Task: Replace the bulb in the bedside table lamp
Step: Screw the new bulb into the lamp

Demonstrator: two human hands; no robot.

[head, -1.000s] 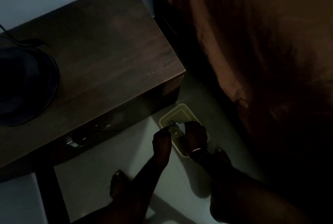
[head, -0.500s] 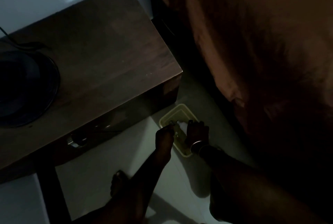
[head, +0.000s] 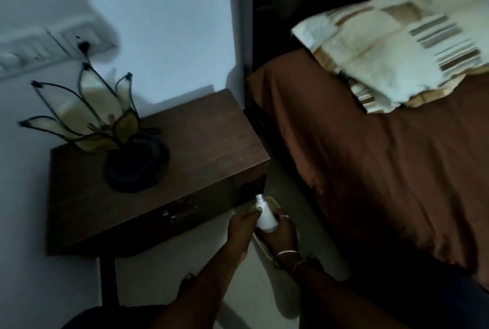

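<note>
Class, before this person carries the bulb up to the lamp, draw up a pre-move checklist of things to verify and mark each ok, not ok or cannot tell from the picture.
1. Bulb held in the hands: ok, right hand wraps its lower end and left hand touches its side.
2. Bulb clear of the yellow tray on the floor: ok, it is lifted above it.
3. Screw cap facing up: ok.
4. Lamp upright on the bedside table: ok.
5. Lamp socket empty: cannot tell, petals hide it.
6. Power off at the wall socket: cannot tell, a plug is in.
</note>
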